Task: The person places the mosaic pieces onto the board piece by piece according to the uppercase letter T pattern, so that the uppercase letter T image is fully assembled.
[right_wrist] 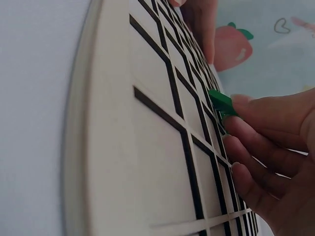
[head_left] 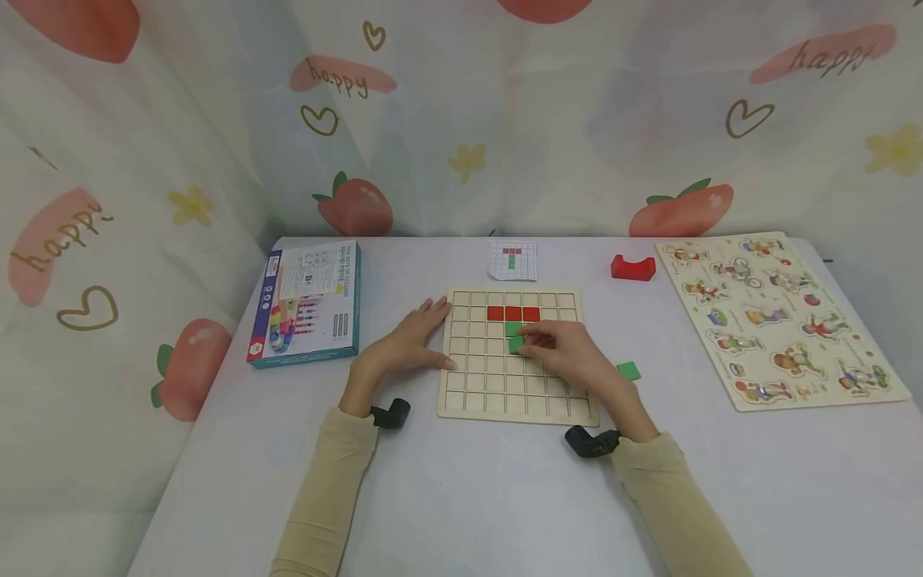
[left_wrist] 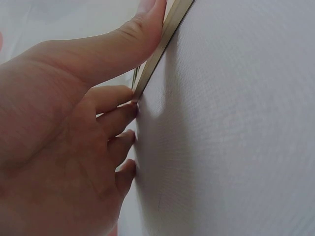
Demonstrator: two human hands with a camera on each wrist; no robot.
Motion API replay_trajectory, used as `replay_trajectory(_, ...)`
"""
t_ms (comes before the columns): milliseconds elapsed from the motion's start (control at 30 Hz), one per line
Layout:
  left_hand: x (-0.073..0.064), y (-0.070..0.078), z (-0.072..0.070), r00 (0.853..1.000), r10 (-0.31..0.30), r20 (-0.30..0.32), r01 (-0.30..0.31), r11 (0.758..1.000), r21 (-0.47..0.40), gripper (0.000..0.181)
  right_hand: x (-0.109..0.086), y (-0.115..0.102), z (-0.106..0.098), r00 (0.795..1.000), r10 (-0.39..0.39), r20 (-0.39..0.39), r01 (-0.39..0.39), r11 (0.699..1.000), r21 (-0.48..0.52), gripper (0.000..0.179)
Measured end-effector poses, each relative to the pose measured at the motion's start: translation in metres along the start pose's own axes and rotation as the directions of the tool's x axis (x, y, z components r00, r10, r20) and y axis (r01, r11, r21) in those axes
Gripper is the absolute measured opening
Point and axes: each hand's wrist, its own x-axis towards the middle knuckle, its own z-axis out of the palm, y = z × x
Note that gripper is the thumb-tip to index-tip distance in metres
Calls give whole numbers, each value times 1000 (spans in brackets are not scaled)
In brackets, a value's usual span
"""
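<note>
A wooden grid board (head_left: 476, 384) lies on the table between the two hands. Three red square tiles (head_left: 513, 313) fill a row of cells near its top. Under the middle one sits a green tile (head_left: 513, 328). My right hand (head_left: 570, 353) pinches another green tile (right_wrist: 220, 101) between thumb and fingers, tilted over the grid in the right wrist view. In the head view this held tile overlaps the cell below the first green one. My left hand (head_left: 404, 340), fingers spread, touches the board's left edge; in the left wrist view its thumb (left_wrist: 133, 42) lies along the rim.
A loose green tile (head_left: 629, 370) lies right of the board. Behind the board is a paper card (head_left: 513, 271) with a red-and-green T pattern. A red notched block (head_left: 633, 269) and a picture puzzle board (head_left: 750, 353) are at right, a boxed set (head_left: 339, 272) at left.
</note>
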Motion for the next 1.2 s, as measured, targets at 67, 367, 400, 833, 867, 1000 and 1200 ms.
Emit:
replay_trajectory(67,0,0,0,1000,3,-1,-3,1000,1,109,0,0,1,1000,-17,-2,17,1000,-7,33)
replay_trajectory(367,1,-1,1,1000,0,-7,0,1000,6,109,1,-2,3,998,-65,-15,64,997,-52,31)
replay_trajectory(400,0,-1,1,1000,-3,-5,3,1000,8,109,0,-2,3,998,-68,-14,68,996,-53,31)
replay_trajectory(833,-1,2,0,1000,-11,4,10,1000,9,109,-14,7,-8,997,-42,-71,39,998,-47,31)
replay_trajectory(867,-1,2,0,1000,-10,3,10,1000,11,109,-15,8,-10,996,-37,-79,33,998,-49,30)
replay_trajectory(1000,-1,2,-1,1000,-14,-1,14,1000,4,109,-24,12,-17,995,-19,-98,13,998,-68,31)
replay_trajectory(1200,0,2,0,1000,-11,-3,11,1000,-3,109,-38,20,-29,991,17,-131,-30,995,-100,32)
